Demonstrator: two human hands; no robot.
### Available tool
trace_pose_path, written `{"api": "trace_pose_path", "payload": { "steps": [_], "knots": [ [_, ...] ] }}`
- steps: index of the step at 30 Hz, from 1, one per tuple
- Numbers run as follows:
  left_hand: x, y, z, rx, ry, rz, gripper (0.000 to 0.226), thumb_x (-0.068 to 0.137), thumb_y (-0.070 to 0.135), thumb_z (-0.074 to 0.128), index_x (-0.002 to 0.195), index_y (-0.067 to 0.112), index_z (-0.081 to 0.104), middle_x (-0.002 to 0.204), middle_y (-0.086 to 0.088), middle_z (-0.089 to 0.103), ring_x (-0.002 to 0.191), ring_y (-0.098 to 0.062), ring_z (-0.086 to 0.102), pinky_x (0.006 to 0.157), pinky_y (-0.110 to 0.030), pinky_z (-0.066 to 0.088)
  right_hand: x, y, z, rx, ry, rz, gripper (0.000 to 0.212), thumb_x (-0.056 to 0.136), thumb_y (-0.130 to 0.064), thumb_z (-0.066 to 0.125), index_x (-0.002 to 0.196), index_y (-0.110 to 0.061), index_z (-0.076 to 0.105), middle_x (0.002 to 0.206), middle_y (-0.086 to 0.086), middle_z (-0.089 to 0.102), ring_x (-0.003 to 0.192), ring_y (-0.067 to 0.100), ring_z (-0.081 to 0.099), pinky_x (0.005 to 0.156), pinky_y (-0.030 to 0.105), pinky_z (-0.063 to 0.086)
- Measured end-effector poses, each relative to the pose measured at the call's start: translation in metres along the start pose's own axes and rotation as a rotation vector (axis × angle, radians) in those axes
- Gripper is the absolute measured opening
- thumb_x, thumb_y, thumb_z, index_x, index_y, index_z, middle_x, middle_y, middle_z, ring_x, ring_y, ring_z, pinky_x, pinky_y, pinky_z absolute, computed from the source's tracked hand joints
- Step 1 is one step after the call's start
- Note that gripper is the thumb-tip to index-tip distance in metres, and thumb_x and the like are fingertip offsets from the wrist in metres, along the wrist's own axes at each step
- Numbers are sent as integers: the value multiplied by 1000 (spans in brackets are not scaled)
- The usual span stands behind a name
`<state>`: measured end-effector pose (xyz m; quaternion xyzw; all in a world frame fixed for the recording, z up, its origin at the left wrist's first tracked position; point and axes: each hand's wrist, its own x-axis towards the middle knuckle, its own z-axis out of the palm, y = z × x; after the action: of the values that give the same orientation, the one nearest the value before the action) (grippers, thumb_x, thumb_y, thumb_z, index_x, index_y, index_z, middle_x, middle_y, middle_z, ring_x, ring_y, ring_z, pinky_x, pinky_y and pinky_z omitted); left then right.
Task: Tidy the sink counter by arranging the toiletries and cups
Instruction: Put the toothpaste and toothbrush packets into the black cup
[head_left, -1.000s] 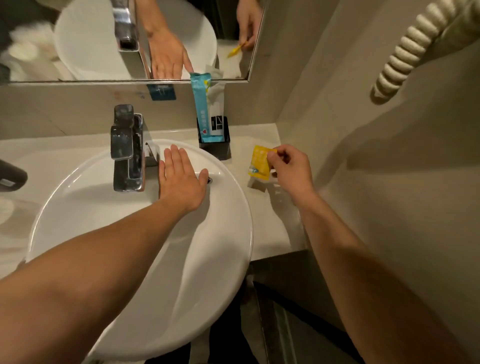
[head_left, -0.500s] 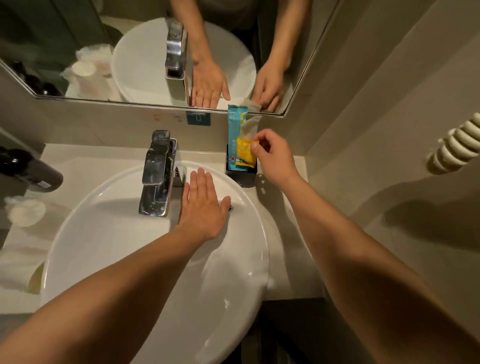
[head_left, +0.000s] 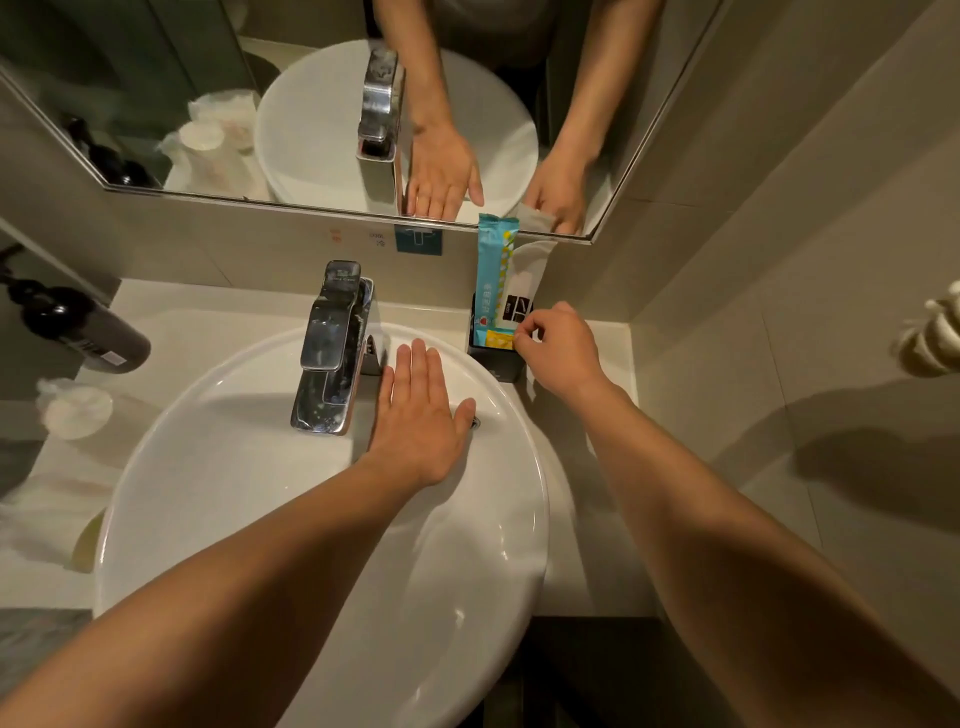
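A small black holder (head_left: 496, 361) stands on the counter at the back right of the white basin (head_left: 218, 467). A tall teal packet (head_left: 490, 270) and a white packet (head_left: 525, 280) stand upright in it. A yellow sachet (head_left: 497, 340) sits low in the holder, mostly sunk inside. My right hand (head_left: 558, 348) pinches the sachet's right edge with thumb and forefinger. My left hand (head_left: 421, 415) lies flat, fingers together, on the basin's back rim beside the chrome tap (head_left: 332, 348).
A dark bottle (head_left: 78, 327) lies at the far left of the counter. Wrapped cups (head_left: 75, 410) sit on the left counter below it. A mirror (head_left: 311, 104) runs along the back wall. A coiled cord (head_left: 930, 338) hangs on the right wall.
My right hand carried the yellow sachet from the right counter up to the black holder and lowered it inside. My left hand stayed on the basin rim.
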<state>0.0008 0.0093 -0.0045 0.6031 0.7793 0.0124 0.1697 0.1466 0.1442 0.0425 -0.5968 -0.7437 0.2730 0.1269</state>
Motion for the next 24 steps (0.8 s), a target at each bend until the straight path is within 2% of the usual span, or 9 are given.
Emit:
{"api": "trace_pose_path", "payload": {
  "steps": [2, 5, 8, 12, 17, 21, 24],
  "knots": [
    [0, 0, 0, -4, 1, 2, 81, 102, 57, 16, 157, 5, -13, 167, -15, -19, 154, -30, -20, 124, -45, -12, 0, -1, -1, -8, -10, 7, 14, 94, -21, 62, 93, -17, 76, 100, 3, 53, 83, 19, 54, 58, 21, 34],
    [0, -1, 0, -11, -4, 3, 81, 103, 56, 16, 158, 5, -12, 167, -15, -19, 154, -30, -20, 125, -45, -12, -1, -3, -3, 11, 1, 17, 15, 93, -21, 63, 94, -17, 78, 100, 4, 58, 83, 18, 55, 64, 23, 37],
    [0, -1, -1, -12, -25, -1, 80, 103, 57, 15, 157, 5, -14, 167, -15, -21, 154, -29, -22, 125, -46, -11, -6, -5, -8, 80, 9, 32, 15, 93, -18, 64, 94, -14, 79, 90, 2, 65, 80, 16, 56, 55, 17, 35],
    [1, -1, -5, -13, -66, 0, 80, 103, 57, 14, 156, 6, -17, 166, -14, -23, 153, -29, -24, 124, -46, -13, -17, -6, -17, 251, 39, 85, 16, 92, -18, 64, 93, -13, 79, 87, 2, 73, 83, 18, 63, 69, 31, 49],
    [2, -1, -10, -5, -126, 4, 81, 102, 58, 14, 156, 6, -20, 165, -14, -27, 152, -28, -26, 123, -45, -15, -43, -9, -25, 354, 61, 88, 16, 94, -21, 64, 91, -15, 78, 83, -4, 72, 78, 11, 62, 68, 22, 46],
    [-2, 0, -20, -96, -122, 14, 81, 103, 56, 18, 157, 7, -15, 167, -14, -22, 154, -27, -21, 125, -45, -10, -62, -13, -29, 380, 60, 93, 14, 92, -22, 64, 89, -17, 77, 77, -9, 70, 72, 8, 62, 71, 25, 48],
    [-19, 1, -29, -195, -56, 27, 78, 104, 54, 20, 159, 7, -11, 168, -13, -16, 155, -25, -17, 126, -44, -7, -78, -25, -30, 371, 26, 58, 13, 91, -23, 66, 96, -17, 76, 86, -7, 72, 81, 11, 66, 78, 29, 53]
  ]
}}
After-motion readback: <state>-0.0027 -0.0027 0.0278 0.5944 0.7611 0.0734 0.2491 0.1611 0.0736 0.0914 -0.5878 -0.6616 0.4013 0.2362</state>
